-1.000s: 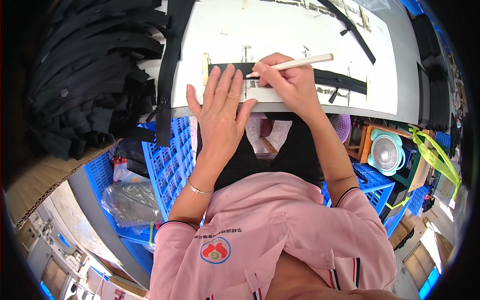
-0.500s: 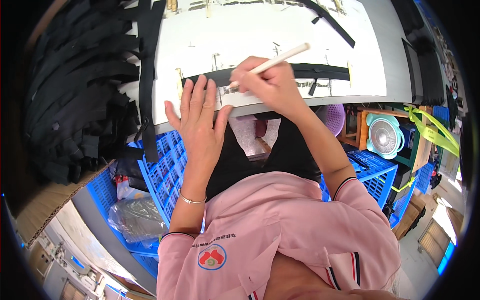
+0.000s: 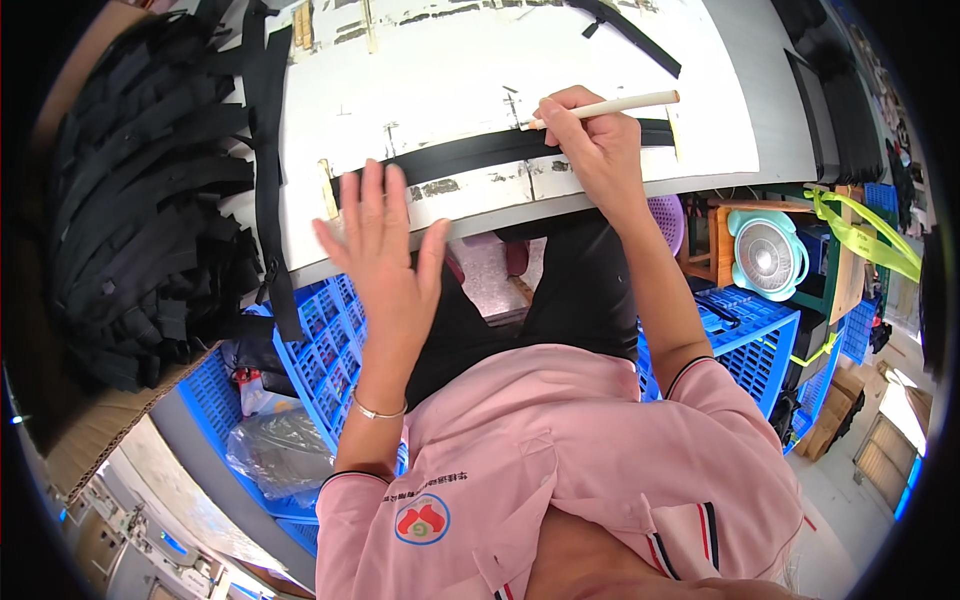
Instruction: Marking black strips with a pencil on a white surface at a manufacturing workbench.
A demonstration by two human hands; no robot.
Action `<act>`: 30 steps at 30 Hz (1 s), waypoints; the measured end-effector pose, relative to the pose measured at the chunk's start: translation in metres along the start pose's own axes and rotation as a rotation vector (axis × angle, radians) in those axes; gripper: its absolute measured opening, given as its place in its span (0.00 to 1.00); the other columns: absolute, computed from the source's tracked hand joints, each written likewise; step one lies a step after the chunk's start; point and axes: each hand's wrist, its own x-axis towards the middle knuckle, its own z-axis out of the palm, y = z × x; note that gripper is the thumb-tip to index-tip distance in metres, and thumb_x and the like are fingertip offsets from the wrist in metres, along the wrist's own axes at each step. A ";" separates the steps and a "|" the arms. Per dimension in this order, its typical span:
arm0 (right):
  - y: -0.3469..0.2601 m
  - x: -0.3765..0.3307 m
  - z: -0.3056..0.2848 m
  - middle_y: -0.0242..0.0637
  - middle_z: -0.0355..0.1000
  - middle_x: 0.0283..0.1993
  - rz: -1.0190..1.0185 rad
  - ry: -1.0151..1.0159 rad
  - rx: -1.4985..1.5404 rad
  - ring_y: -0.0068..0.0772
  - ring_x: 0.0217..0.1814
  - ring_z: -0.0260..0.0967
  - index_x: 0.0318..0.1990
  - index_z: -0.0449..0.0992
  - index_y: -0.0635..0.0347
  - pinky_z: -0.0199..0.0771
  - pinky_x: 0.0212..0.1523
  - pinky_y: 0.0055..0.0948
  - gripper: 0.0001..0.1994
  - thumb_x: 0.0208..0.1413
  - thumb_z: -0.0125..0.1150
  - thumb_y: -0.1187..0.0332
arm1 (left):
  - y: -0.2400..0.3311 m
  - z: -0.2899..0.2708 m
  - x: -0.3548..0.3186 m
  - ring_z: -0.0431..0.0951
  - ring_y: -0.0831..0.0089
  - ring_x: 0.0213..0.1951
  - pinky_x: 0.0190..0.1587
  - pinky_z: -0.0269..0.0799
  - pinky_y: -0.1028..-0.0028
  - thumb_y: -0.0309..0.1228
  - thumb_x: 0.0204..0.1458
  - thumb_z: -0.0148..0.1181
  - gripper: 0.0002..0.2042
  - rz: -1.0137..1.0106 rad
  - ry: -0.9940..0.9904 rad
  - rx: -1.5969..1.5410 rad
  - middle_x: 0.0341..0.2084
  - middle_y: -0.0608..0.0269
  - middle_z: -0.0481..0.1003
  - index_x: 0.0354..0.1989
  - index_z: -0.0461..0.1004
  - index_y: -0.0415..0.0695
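Pencil (image 3: 648, 100) is pinched in the grip of the right hand (image 3: 600, 145); the left hand (image 3: 383, 245) is spread open, and its touch on the black strip (image 3: 465, 154) cannot be told. If pressed too weakly, the strip could be dragged askew by the pencil. It is laid on a white sheet (image 3: 430, 85) near the front edge of the counter (image 3: 772, 120), long axis left to right; the pencil is pointed left

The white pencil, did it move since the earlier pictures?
Yes, to the right: the white pencil is now closer to the yellow tape at the right end of the black strip.
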 end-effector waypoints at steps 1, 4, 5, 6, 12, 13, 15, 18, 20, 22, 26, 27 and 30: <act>0.001 0.000 0.000 0.23 0.70 0.20 -0.015 -0.005 -0.003 0.10 0.22 0.59 0.37 0.83 0.63 0.59 0.24 0.18 0.09 0.65 0.62 0.67 | 0.008 0.002 0.004 0.58 0.55 0.74 0.75 0.30 0.44 0.40 0.61 0.64 0.30 0.049 -0.018 -0.051 0.71 0.57 0.64 0.71 0.67 0.44; 0.002 0.000 0.002 0.23 0.69 0.20 -0.017 -0.002 0.019 0.10 0.21 0.59 0.36 0.83 0.63 0.59 0.23 0.18 0.10 0.65 0.63 0.66 | 0.034 0.015 0.014 0.57 0.56 0.75 0.76 0.31 0.47 0.39 0.61 0.63 0.30 0.130 -0.065 -0.155 0.71 0.57 0.64 0.71 0.66 0.45; 0.004 0.000 0.002 0.23 0.69 0.20 -0.014 -0.001 0.018 0.10 0.21 0.59 0.36 0.83 0.63 0.59 0.23 0.18 0.10 0.65 0.63 0.66 | 0.042 0.020 0.017 0.58 0.58 0.75 0.76 0.32 0.49 0.37 0.61 0.63 0.30 0.162 -0.095 -0.208 0.71 0.58 0.65 0.71 0.66 0.46; 0.006 0.000 0.003 0.23 0.69 0.19 -0.032 -0.003 0.019 0.10 0.21 0.59 0.36 0.83 0.63 0.59 0.23 0.19 0.10 0.65 0.63 0.66 | 0.047 0.023 0.019 0.60 0.57 0.73 0.76 0.35 0.49 0.38 0.61 0.63 0.29 0.162 -0.111 -0.227 0.70 0.58 0.66 0.71 0.67 0.45; -0.001 -0.001 -0.001 0.27 0.76 0.26 -0.002 -0.076 -0.090 0.13 0.29 0.66 0.40 0.83 0.65 0.62 0.28 0.17 0.10 0.66 0.60 0.68 | 0.051 0.031 0.022 0.64 0.58 0.69 0.75 0.40 0.50 0.38 0.61 0.62 0.27 0.151 -0.102 -0.173 0.68 0.59 0.69 0.68 0.70 0.44; -0.001 -0.001 -0.001 0.27 0.76 0.26 -0.022 -0.070 -0.108 0.13 0.28 0.66 0.40 0.83 0.65 0.61 0.28 0.17 0.09 0.66 0.61 0.68 | 0.051 0.032 0.022 0.64 0.58 0.69 0.75 0.40 0.50 0.38 0.61 0.62 0.27 0.154 -0.106 -0.173 0.68 0.59 0.69 0.68 0.70 0.44; 0.001 -0.002 0.001 0.28 0.75 0.23 -0.045 -0.035 -0.055 0.13 0.25 0.66 0.37 0.83 0.64 0.62 0.26 0.19 0.10 0.66 0.62 0.66 | 0.051 0.033 0.022 0.66 0.57 0.68 0.74 0.41 0.47 0.38 0.59 0.64 0.27 0.168 -0.084 -0.161 0.66 0.57 0.70 0.66 0.72 0.39; 0.002 -0.004 -0.005 0.29 0.76 0.23 -0.068 -0.073 -0.011 0.14 0.23 0.67 0.35 0.83 0.65 0.64 0.25 0.20 0.11 0.65 0.62 0.67 | 0.051 0.033 0.022 0.66 0.58 0.68 0.74 0.41 0.48 0.38 0.59 0.65 0.27 0.169 -0.083 -0.150 0.66 0.58 0.71 0.65 0.72 0.40; 0.003 -0.004 -0.007 0.29 0.77 0.26 -0.066 -0.142 -0.019 0.14 0.26 0.68 0.36 0.83 0.67 0.65 0.27 0.18 0.10 0.65 0.62 0.68 | 0.051 0.032 0.022 0.65 0.58 0.69 0.74 0.41 0.49 0.38 0.60 0.64 0.27 0.158 -0.104 -0.144 0.67 0.58 0.70 0.67 0.71 0.41; 0.004 -0.003 -0.008 0.31 0.78 0.26 -0.078 -0.160 -0.058 0.16 0.26 0.70 0.34 0.83 0.68 0.68 0.27 0.19 0.11 0.65 0.62 0.69 | 0.051 0.031 0.023 0.63 0.58 0.70 0.74 0.40 0.50 0.38 0.61 0.63 0.27 0.152 -0.125 -0.141 0.68 0.59 0.69 0.68 0.71 0.43; 0.007 -0.004 -0.008 0.32 0.78 0.27 -0.092 -0.134 -0.083 0.16 0.26 0.72 0.34 0.83 0.68 0.68 0.27 0.20 0.11 0.65 0.62 0.69 | 0.051 0.033 0.023 0.63 0.59 0.70 0.74 0.41 0.50 0.37 0.61 0.63 0.27 0.160 -0.117 -0.139 0.69 0.59 0.68 0.68 0.71 0.43; 0.008 -0.003 -0.008 0.32 0.78 0.27 -0.109 -0.145 -0.087 0.16 0.26 0.72 0.34 0.82 0.68 0.69 0.28 0.20 0.10 0.64 0.62 0.70 | 0.051 0.034 0.023 0.63 0.59 0.70 0.74 0.41 0.51 0.37 0.61 0.64 0.27 0.161 -0.114 -0.139 0.69 0.60 0.68 0.68 0.71 0.43; 0.004 -0.003 -0.011 0.32 0.78 0.27 -0.088 -0.169 -0.011 0.17 0.27 0.72 0.34 0.82 0.69 0.69 0.29 0.20 0.09 0.63 0.61 0.71 | 0.051 0.035 0.024 0.65 0.58 0.69 0.74 0.41 0.49 0.36 0.57 0.67 0.26 0.168 -0.079 -0.155 0.66 0.56 0.71 0.64 0.74 0.39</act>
